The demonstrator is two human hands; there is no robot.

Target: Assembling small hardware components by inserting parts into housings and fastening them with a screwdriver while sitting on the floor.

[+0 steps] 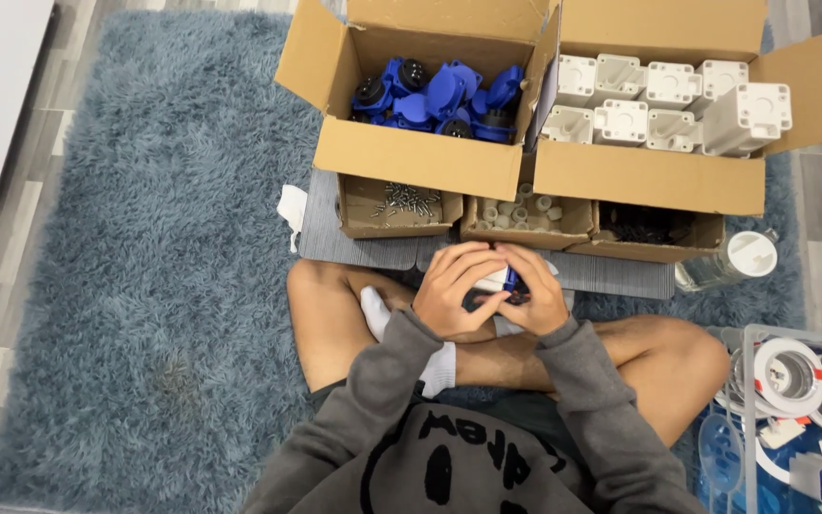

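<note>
Blue-white part (507, 279): clasped between both hands, over the crossed legs, near the small trays.
Left hand (457, 288): closed around part.
Right hand (537, 293): closed around part.
Far boxes: blue sockets (440, 95) left, white housings (663, 105) right.

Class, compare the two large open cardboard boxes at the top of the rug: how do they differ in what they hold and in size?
The left box holds blue parts, some with black round centres; the right box holds white blocky parts. The left box looks narrower than the right box. The blue parts lie jumbled, while the white parts mostly stand in rows. Both boxes are brown cardboard, open-flapped, side by side on the grey-blue rug.
</note>
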